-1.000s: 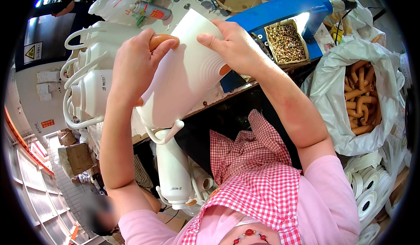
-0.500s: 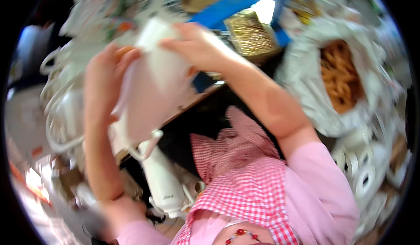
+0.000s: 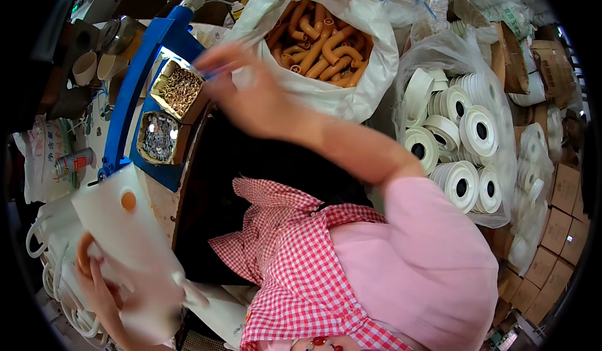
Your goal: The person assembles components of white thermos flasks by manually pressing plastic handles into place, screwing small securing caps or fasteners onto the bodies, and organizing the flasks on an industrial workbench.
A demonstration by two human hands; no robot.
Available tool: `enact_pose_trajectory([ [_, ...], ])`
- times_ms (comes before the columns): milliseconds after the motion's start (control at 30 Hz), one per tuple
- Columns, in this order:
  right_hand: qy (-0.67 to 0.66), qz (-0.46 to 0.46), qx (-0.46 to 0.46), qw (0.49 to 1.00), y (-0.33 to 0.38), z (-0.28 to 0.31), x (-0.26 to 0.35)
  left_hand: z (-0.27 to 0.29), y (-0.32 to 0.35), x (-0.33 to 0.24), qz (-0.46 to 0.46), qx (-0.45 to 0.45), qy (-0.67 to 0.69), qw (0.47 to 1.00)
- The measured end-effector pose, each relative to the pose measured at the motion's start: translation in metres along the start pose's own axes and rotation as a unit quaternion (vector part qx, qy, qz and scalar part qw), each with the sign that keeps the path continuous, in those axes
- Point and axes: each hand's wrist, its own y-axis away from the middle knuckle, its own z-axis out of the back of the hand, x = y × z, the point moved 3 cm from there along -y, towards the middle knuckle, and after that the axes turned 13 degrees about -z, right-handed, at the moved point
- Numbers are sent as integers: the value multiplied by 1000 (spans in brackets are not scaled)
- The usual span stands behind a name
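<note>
White tapered body (image 3: 119, 232), one: off the near end of the blue frame (image 3: 128, 103), best kept steady by its tan handle (image 3: 82, 252) (a firm wrist should check any swing). Left hand (image 3: 102, 288): closed round that handle. Right hand (image 3: 251, 97): right of the blue frame, near brass-coloured pieces (image 3: 179, 92), blurred; finger opening and any contents, cannot tell

There are two hands (image 3: 254, 100), two parts boxes (image 3: 199, 104), one spray can (image 3: 74, 161)

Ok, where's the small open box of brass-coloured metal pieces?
In the head view, upper left, the box of brass-coloured pieces sits between the curved blue metal arm and the blurred right hand, beside the box of grey metal pieces.
</note>
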Motion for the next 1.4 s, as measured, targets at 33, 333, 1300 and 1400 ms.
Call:
enact_pose_trajectory([
  [33, -140, -105, -9, 985, 10, 66, -18, 13, 24, 10, 20, 7, 7, 1000],
  [333, 749, -22, 205, 630, 116, 355, -93, -93, 127, -51, -79, -62, 280, 955],
  [1300, 145, 96, 371, 912, 5, 16, 97, -160, 170, -80, -191, -30, 359, 913],
  [1400, 150, 60, 389, 907, 14, 4, 94, -163, 172, -76, -216, -23, 335, 917],
])
